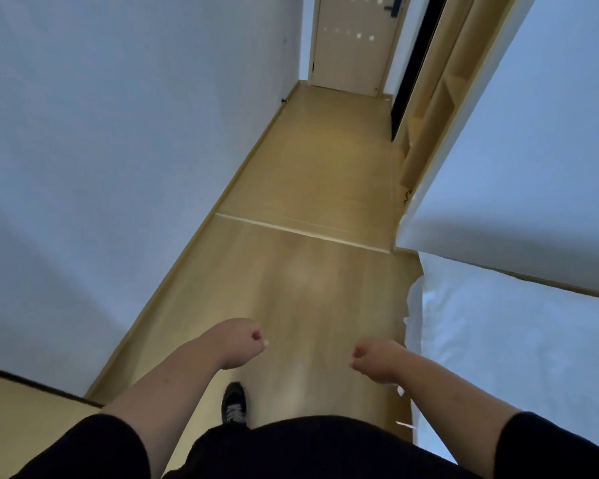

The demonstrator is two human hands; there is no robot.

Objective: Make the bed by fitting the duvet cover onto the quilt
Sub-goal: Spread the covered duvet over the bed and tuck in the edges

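A bed covered in white fabric lies at the right edge of the view; I cannot tell whether that fabric is the quilt or the duvet cover. My left hand hangs over the wooden floor with its fingers curled and holds nothing. Just left of the bed's edge, my right hand is also curled and holds nothing. Neither hand touches the bedding.
A wooden floor runs ahead as a narrow corridor to a closed door. A white wall lines the left side, another wall and a wooden shelf unit the right. My dark shoe is on the floor.
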